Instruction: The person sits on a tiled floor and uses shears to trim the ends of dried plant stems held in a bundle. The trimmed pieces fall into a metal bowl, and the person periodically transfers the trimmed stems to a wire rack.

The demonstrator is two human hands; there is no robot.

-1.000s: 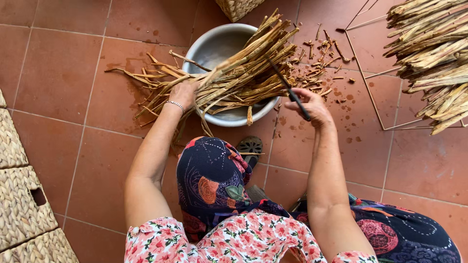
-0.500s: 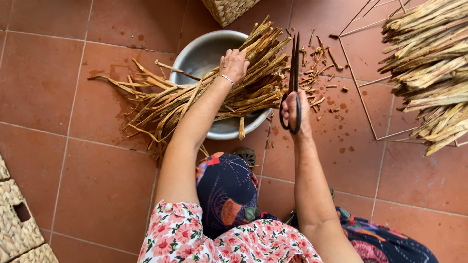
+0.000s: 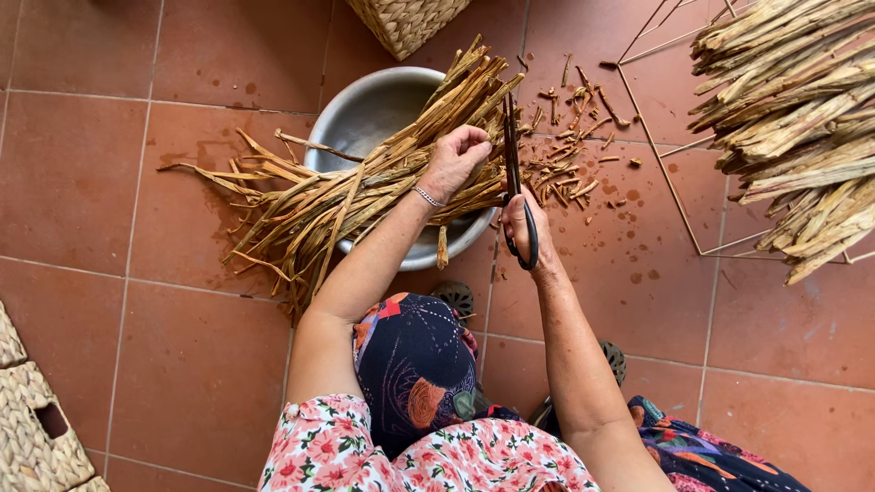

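Reeds lie across my metal bowl, left hand clenched around them; right hand grips scissors at their upper-centre ends, bare tiles left.

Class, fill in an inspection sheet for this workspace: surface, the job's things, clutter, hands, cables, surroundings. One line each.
Surface: terracotta tiled floor, damp stains near the cuttings.
Job's things: bundle of dried plant stalks lying across a metal basin; dark scissors at the bundle's end.
Clutter: short cut stalk pieces scattered on the tiles.
Hands: left hand grips the bundle; right hand holds the scissors.
Cables: nothing seen.
Surroundings: heap of stalks on a wire frame; woven baskets at the edges.
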